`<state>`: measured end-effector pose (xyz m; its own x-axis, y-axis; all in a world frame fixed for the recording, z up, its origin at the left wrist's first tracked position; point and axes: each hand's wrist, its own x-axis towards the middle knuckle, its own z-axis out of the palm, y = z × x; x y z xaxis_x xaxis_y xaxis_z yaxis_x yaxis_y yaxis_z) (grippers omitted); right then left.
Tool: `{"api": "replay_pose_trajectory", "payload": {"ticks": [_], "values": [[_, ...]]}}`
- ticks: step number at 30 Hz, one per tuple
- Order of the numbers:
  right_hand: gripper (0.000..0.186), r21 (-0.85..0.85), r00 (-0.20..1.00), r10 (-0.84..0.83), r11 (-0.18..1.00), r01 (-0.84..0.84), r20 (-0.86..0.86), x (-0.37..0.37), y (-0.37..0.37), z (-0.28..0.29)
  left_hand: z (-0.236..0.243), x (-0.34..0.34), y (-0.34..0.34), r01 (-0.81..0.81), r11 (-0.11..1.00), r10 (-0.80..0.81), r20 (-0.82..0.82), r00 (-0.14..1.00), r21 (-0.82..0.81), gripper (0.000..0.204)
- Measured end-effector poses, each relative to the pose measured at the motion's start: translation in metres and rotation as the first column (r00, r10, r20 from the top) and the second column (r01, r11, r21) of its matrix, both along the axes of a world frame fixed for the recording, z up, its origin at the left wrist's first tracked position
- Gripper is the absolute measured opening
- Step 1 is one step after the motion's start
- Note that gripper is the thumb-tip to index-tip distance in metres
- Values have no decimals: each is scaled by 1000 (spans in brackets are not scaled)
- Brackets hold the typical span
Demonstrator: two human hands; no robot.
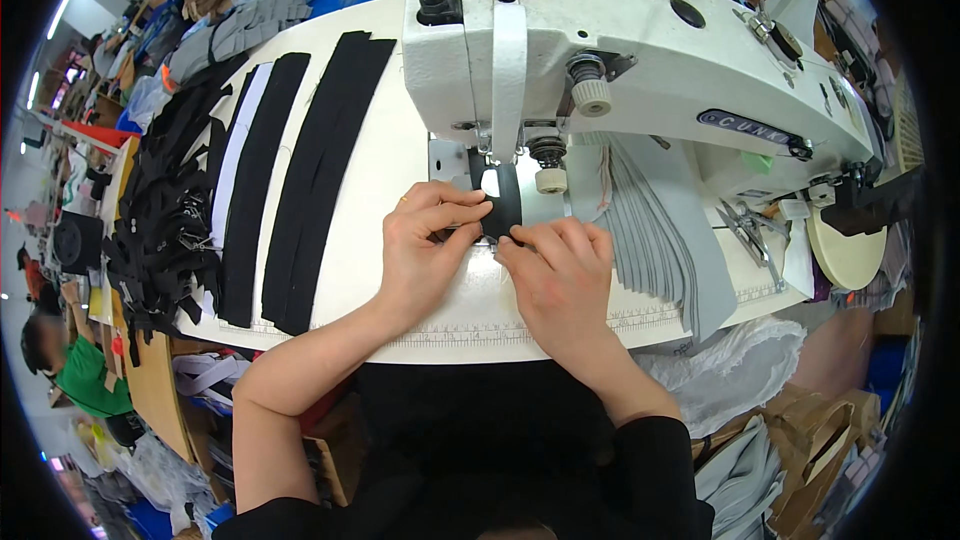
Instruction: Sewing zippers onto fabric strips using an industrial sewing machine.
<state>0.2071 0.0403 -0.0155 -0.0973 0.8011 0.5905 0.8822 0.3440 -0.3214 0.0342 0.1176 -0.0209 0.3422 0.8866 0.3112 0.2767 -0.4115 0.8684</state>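
Note:
A white sewing machine stands over the white table, its needle area just beyond my hands. Under the presser foot lies a black fabric strip, its near end between my two hands. My left hand pinches the strip's left edge, thumb and fingers together. On the near right corner, my right hand has its thumb and index finger closed on the same strip. The fingers hide part of the cloth. To the left lie stacks of long black strips, and a white strip shows between black ones.
Fanned grey fabric pieces lie right of the needle area, with scissors beyond them. A tangled heap of black straps covers the table's left end. A ruler tape runs along the near edge. A person in green is far left.

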Motion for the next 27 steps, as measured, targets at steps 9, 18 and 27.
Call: {"api": "replay_pose_trajectory", "payload": {"ticks": [9,18,27], "values": [[18,-76,1000,-2,997,1,-11,1,1,4,4,5,1,-2,995,13,-114,993,99,21],[13,-193,1000,-17,981,20,17,-3,2,1,6,6,-2,-20,1000,21,-40,999,11,13],[13,-197,1000,-13,980,14,5,-4,2,-1,8,4,-1,-3,994,10,-59,998,110,12]]}}
